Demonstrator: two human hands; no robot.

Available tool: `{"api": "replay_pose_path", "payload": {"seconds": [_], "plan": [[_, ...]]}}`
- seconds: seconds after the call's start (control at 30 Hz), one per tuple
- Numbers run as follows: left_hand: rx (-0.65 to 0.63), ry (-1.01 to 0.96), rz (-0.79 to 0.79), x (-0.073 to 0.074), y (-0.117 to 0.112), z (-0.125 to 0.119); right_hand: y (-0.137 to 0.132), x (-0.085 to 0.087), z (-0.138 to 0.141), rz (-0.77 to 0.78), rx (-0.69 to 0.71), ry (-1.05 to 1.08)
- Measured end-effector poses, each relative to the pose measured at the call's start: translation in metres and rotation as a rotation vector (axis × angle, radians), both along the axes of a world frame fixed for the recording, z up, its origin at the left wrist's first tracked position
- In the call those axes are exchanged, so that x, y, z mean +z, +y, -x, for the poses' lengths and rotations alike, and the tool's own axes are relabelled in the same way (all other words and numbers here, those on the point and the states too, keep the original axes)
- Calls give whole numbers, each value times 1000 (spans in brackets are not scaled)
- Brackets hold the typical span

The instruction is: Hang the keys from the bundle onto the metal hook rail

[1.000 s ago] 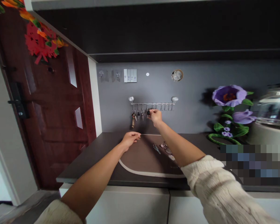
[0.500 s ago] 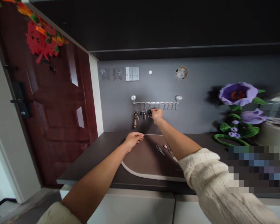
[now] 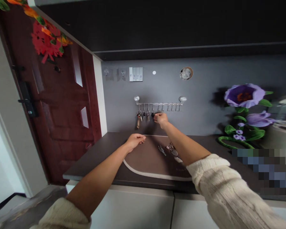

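Observation:
My right hand (image 3: 161, 119) is raised to the hook rail (image 3: 160, 104) on the grey wall. Its fingertips are pinched at a small black-headed key (image 3: 153, 115) below one of the hooks; most of the key is covered. Left of it hang small keys (image 3: 148, 116) and a keyring with a brown tag (image 3: 138, 121). Lower down, my left hand (image 3: 135, 141) hovers over the brown mat (image 3: 143, 162) with its fingers pressed together; whatever may be in them is hidden. A silver key (image 3: 162, 150) and a bunch of keys with charms (image 3: 173, 149) lie on the mat.
Purple plush flowers (image 3: 244, 97) stand at the right beside a glass-topped container (image 3: 281, 130). A dark cabinet (image 3: 169, 28) overhangs the counter (image 3: 92, 159). The dark red door (image 3: 64, 121) is at the left. Small clear hooks (image 3: 123, 73) are on the wall.
My right hand has dropped slightly relative to the rail and its fingers show a little more apart from the key's head. My left hand stays nearly in place. The view has shifted slightly.

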State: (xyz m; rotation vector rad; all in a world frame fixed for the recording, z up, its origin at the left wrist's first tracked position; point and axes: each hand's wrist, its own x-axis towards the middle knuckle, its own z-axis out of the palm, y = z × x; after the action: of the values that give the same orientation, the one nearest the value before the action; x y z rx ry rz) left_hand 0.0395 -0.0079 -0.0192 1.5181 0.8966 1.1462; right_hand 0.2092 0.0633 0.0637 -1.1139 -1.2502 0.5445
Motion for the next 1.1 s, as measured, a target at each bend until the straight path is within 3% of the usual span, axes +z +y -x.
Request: {"api": "replay_pose_path", "payload": {"seconds": [0.13, 0.27, 0.4, 0.6, 0.77, 0.9, 1.1], "plan": [[7, 180, -60, -1, -3, 0, -37, 0, -5, 188, 113, 89], [-7, 268, -62, 3, -4, -6, -71, -9, -16, 257, 233, 41], [-38, 269, -71, 9, -5, -21, -92, -28, -27, 247, 254, -40], [-123, 307, -192, 11, -16, -48, -98, -56, -38, 123, 101, -431], [-166, 338, -356, 5, -19, -52, -102, -67, -41, 70, 1, -686], [-204, 380, -389, -1, -12, -51, -102, -70, -40, 82, -17, -781], [-149, 419, -432, -2, -7, -53, -100, -73, -39, 104, -21, -849]]}}
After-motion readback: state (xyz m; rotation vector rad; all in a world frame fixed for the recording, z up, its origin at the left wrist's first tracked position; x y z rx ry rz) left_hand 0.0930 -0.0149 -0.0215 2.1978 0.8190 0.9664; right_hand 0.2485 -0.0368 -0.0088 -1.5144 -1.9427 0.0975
